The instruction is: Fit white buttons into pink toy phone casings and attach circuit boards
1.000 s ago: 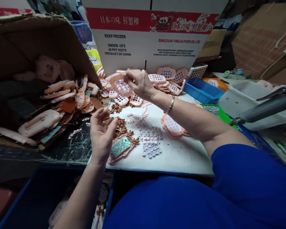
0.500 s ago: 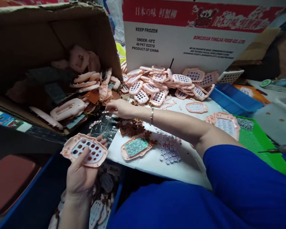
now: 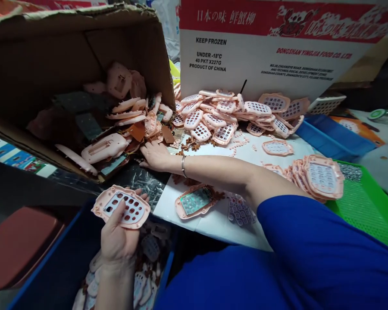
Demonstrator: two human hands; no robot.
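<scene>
My left hand (image 3: 121, 239) grips a pale pink plastic shell half (image 3: 98, 209), thumb across its white keypad panel with rows of holes and fingers underneath. Out to the left of the white board, my right hand (image 3: 157, 157) rests low on the black surface beside the carton's opening, its fingers curled down. Whatever lies under those fingertips is hidden. On the board, near my right forearm, lies another pink shell (image 3: 177, 211) with a green translucent sheet (image 3: 195, 202) in it. Small white-and-purple keypad buttons (image 3: 241, 211) are clustered to its right.
An open carton (image 3: 129, 38) on its side holds shells and circuit boards. Behind the board, shells are heaped (image 3: 224, 120) before a white-and-red carton (image 3: 245, 56). Rightward are stacked shells (image 3: 323, 172), a green tray (image 3: 368, 206) and a blue bin (image 3: 336, 137). A blue crate (image 3: 170, 262) stands below.
My right hand has come down and nearer, over the spot where small white pieces lay. My left hand still holds the shell. The whole view has shifted, with things appearing farther right.
</scene>
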